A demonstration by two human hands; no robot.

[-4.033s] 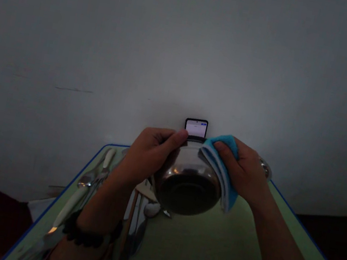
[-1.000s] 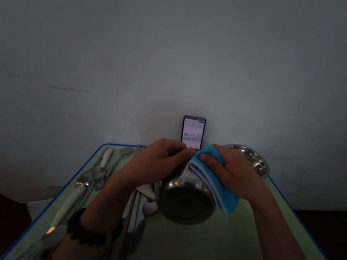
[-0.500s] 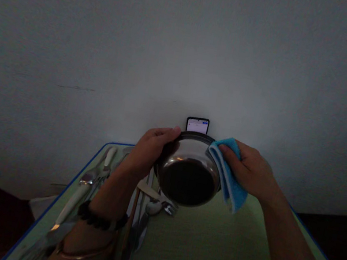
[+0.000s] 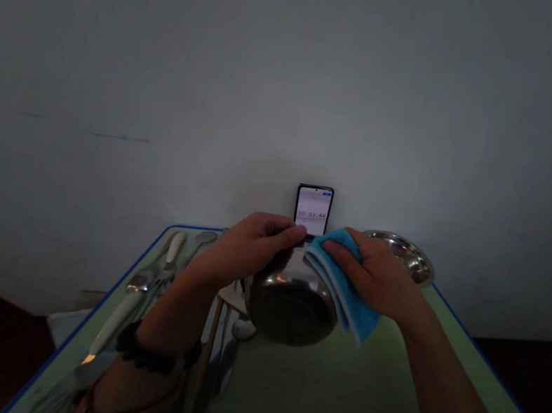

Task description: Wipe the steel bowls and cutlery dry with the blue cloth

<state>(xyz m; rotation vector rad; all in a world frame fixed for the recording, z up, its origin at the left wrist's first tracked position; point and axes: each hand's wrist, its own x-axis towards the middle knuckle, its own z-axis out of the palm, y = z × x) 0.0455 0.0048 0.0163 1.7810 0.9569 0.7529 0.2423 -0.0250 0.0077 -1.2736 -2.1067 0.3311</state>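
Note:
A steel bowl is held above the green table with its underside turned toward me. My left hand grips the bowl's upper left rim, fingers curled over it. My right hand presses a folded blue cloth against the bowl's upper right side. A dark bead bracelet circles my left wrist.
Spoons, forks and white-handled utensils lie along the table's left side. A phone showing a timer leans on the wall behind the bowl. Another steel bowl sits at the far right. The table has a blue edge.
Over the last half second the bowl dropped lower and tilted, uncovering the phone screen and the far steel bowl. The cloth slid back over the bowl's top right.

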